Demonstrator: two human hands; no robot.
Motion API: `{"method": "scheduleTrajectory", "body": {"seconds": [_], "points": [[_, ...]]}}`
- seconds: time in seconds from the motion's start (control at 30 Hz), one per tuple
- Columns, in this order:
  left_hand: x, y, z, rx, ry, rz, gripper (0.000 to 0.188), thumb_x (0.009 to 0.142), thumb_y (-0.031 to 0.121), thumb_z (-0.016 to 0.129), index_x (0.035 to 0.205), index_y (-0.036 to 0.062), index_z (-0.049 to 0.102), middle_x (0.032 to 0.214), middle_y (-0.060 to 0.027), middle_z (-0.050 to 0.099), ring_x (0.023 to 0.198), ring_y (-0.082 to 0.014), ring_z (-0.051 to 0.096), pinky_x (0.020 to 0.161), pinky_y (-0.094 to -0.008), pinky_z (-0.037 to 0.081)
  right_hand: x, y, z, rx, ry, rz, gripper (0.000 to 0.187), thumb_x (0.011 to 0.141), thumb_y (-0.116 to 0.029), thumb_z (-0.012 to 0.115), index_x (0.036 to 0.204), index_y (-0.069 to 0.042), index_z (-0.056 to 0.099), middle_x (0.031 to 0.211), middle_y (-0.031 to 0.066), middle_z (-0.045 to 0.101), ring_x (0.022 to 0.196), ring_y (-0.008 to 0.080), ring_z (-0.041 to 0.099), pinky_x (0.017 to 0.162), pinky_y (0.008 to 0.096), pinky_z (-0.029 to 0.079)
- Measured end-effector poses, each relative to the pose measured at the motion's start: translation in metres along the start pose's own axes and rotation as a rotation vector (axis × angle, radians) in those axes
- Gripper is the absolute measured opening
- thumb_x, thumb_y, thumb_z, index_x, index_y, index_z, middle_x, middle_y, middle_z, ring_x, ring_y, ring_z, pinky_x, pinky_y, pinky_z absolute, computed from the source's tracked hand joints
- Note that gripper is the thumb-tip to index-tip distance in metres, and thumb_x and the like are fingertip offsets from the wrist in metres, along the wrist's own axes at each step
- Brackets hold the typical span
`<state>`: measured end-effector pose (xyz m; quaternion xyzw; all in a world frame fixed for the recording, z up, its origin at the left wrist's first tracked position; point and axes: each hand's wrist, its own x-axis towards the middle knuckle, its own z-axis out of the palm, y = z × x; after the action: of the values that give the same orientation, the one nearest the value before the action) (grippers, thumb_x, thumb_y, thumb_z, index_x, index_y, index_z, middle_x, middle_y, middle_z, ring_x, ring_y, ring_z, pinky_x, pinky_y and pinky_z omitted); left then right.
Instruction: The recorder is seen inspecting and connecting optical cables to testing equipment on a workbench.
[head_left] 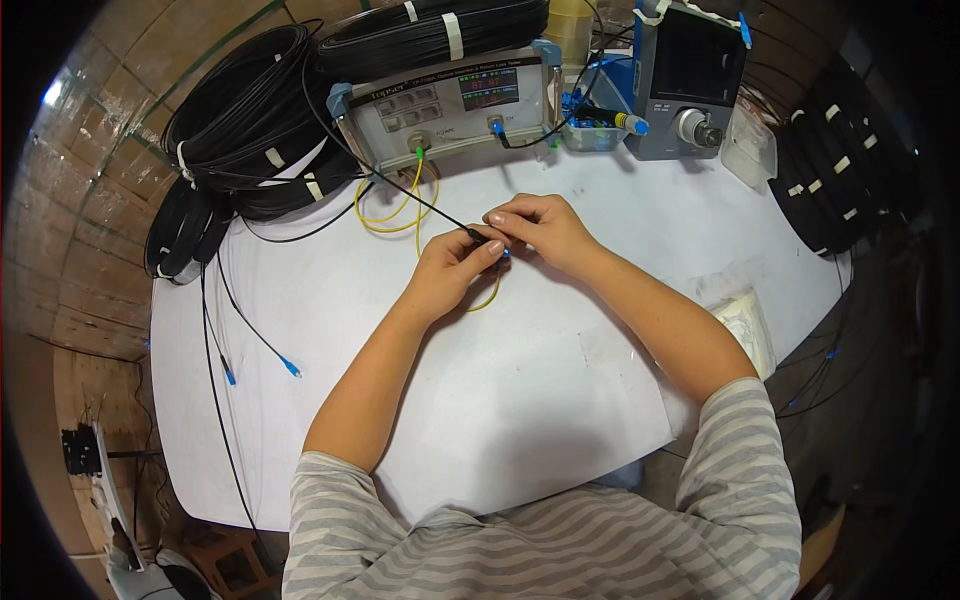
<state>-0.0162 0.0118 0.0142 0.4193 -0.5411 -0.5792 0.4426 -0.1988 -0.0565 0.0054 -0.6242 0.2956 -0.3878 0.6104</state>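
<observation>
Over the middle of the white table, the left hand and right hand meet fingertip to fingertip, both pinched narrow on the end of a thin black cable. A blue connector peeks out between them, steadied from both sides. The cable runs back toward the grey tester box, beside a loose yellow cable and black cable coils.
</observation>
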Motion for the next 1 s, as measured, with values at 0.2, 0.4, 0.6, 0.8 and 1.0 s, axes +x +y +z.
{"method": "scheduleTrajectory", "body": {"seconds": [0.2,0.4,0.6,0.8,1.0], "points": [[0.001,-0.008,0.001,0.259,0.123,0.059,0.023,0.096,0.020,0.064,0.104,-0.0019,0.067,0.085,-0.0026,0.067,0.076,-0.0080,0.056,0.069,-0.0248,0.047,0.005,0.001,-0.001,-0.091,-0.007,0.164,0.027,0.093,-0.022,0.066,0.099,0.004,0.069,0.078,0.0041,0.068,0.068,0.0086,0.059,0.060,0.0237,0.047],[0.003,-0.010,0.002,0.259,0.127,0.122,0.023,0.095,0.018,0.064,0.104,-0.0024,0.068,0.085,-0.0038,0.069,0.078,-0.0085,0.060,0.069,-0.0251,0.050,0.002,0.003,0.004,-0.156,0.073,0.059,0.030,0.095,-0.025,0.063,0.096,0.004,0.067,0.077,0.0049,0.067,0.066,0.0087,0.058,0.059,0.0247,0.047],[0.004,-0.008,0.004,0.255,0.117,0.164,0.022,0.095,0.017,0.064,0.104,-0.0030,0.067,0.088,-0.0060,0.070,0.080,-0.0097,0.062,0.071,-0.0249,0.051,0.000,-0.001,0.007,-0.133,0.087,0.143,0.031,0.098,-0.028,0.061,0.096,0.002,0.063,0.080,0.0029,0.064,0.067,0.0084,0.058,0.061,0.0234,0.049],[-0.005,-0.013,0.003,0.467,0.108,0.166,0.019,0.095,0.013,0.063,0.102,-0.0044,0.066,0.087,-0.0052,0.069,0.082,-0.0099,0.063,0.074,-0.0241,0.052,0.003,-0.013,0.002,0.296,0.257,0.258,0.029,0.099,-0.029,0.057,0.102,0.000,0.057,0.081,0.0072,0.066,0.067,0.0122,0.062,0.066,0.0259,0.054],[-0.003,-0.008,0.001,0.051,0.090,0.024,0.022,0.095,0.016,0.064,0.103,-0.0048,0.065,0.092,-0.0050,0.067,0.084,-0.0117,0.062,0.079,-0.0271,0.054,0.001,-0.010,-0.004,-0.081,0.162,-0.034,0.025,0.098,-0.026,0.060,0.104,-0.002,0.060,0.077,0.0018,0.063,0.067,0.0094,0.060,0.063,0.0242,0.050]]}}
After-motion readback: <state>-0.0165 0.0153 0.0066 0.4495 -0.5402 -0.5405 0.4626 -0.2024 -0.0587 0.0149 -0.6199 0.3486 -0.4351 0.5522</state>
